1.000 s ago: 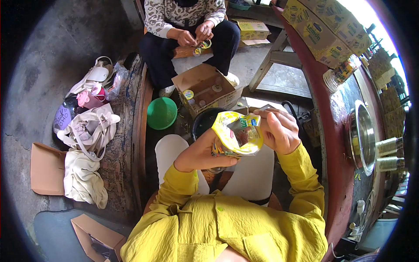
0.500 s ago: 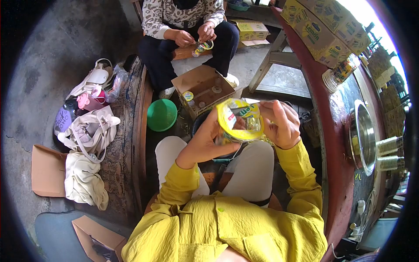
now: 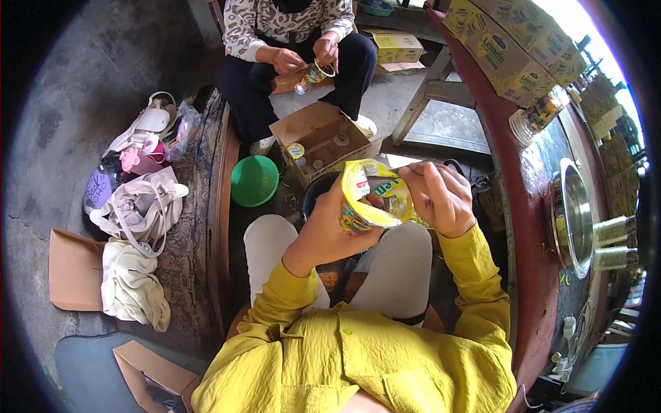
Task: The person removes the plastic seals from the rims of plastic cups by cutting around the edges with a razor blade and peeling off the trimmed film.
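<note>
A clear plastic cup (image 3: 375, 215) with a yellow printed rim and label is in my left hand (image 3: 322, 230), whose fingers wrap round its left side. The cup's mouth tilts toward me. At the cup's upper right edge my right hand (image 3: 441, 199) pinches the partly lifted printed film lid (image 3: 387, 184). Below the cup, a dark bucket (image 3: 311, 196) is partly hidden by my left hand and the cup.
Across from me a seated person (image 3: 296, 55) holds a similar cup. An open cardboard box (image 3: 292, 127) holds several cups. A green bowl (image 3: 255, 180) sits left, a metal basin (image 3: 573, 217) right, and yellow cartons (image 3: 496, 51) at upper right.
The cup has turned in my left hand, and its lid film stands differently. My right fingers have drawn closer together at its edge. The other person's cup has tilted.
</note>
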`<control>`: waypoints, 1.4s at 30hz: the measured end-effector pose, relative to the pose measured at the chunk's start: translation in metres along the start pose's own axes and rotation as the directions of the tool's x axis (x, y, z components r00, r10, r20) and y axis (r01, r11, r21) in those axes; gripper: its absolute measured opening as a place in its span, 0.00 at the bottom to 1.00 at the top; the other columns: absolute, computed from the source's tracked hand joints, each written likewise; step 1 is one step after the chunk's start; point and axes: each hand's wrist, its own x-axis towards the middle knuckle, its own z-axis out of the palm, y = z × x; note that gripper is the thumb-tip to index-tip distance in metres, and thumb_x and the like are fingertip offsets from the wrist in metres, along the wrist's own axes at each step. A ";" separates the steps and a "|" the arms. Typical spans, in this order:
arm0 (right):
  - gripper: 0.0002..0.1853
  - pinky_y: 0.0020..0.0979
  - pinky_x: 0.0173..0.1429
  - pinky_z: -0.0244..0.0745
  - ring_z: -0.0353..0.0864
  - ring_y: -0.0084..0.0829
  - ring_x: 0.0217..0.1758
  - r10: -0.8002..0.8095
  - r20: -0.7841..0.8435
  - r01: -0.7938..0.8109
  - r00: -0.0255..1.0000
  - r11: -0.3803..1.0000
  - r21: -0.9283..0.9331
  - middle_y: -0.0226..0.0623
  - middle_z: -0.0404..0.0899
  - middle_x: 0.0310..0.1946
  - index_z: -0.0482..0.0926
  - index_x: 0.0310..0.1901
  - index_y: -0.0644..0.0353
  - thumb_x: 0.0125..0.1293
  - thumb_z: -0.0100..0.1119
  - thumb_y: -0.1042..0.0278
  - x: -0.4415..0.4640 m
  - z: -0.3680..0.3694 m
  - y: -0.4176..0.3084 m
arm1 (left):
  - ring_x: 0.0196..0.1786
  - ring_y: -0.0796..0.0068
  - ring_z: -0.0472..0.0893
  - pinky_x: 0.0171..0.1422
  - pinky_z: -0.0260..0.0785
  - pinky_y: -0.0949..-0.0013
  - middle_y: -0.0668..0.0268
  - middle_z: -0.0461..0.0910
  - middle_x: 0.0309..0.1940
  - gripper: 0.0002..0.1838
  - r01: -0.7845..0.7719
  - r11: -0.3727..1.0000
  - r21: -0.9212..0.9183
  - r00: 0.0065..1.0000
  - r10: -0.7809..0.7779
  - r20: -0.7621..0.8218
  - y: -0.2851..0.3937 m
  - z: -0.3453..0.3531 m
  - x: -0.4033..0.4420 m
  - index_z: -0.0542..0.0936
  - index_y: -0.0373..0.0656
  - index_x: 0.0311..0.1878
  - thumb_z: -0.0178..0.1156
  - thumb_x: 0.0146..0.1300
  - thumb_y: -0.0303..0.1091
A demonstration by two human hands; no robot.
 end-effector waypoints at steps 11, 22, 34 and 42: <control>0.28 0.32 0.29 0.76 0.79 0.35 0.27 -0.058 0.021 0.055 0.998 0.991 0.122 0.43 0.78 0.29 0.64 0.52 0.74 0.44 0.57 0.85 -0.001 0.001 0.003 | 0.32 0.85 0.74 0.35 0.67 0.79 0.69 0.75 0.32 0.22 0.342 0.878 -0.336 0.889 -0.187 0.418 0.004 -0.007 -0.006 0.70 0.39 0.46 0.64 0.46 0.24; 0.30 0.32 0.30 0.76 0.79 0.36 0.27 -0.051 -0.022 0.055 0.998 0.974 0.220 0.43 0.78 0.29 0.63 0.53 0.74 0.43 0.57 0.84 -0.001 0.007 0.006 | 0.36 0.75 0.75 0.36 0.72 0.73 0.61 0.72 0.37 0.31 0.552 0.419 -0.721 0.786 0.026 0.617 -0.012 0.003 -0.006 0.61 0.38 0.55 0.62 0.46 0.25; 0.28 0.29 0.32 0.75 0.77 0.35 0.27 -0.003 0.102 0.003 0.995 1.000 0.000 0.41 0.77 0.28 0.67 0.53 0.70 0.46 0.57 0.82 -0.007 0.000 0.015 | 0.50 0.80 0.69 0.51 0.64 0.74 0.66 0.67 0.51 0.37 0.270 0.774 -0.573 0.962 -0.190 0.198 -0.024 -0.013 -0.002 0.57 0.39 0.62 0.61 0.47 0.22; 0.27 0.29 0.34 0.75 0.77 0.32 0.28 -0.030 0.161 0.031 0.987 0.999 -0.007 0.38 0.77 0.27 0.67 0.53 0.72 0.46 0.55 0.79 -0.004 -0.004 0.014 | 0.36 0.85 0.74 0.36 0.69 0.81 0.70 0.76 0.37 0.35 0.040 0.996 -0.086 0.999 -0.039 0.007 -0.017 0.000 0.003 0.66 0.38 0.54 0.70 0.40 0.28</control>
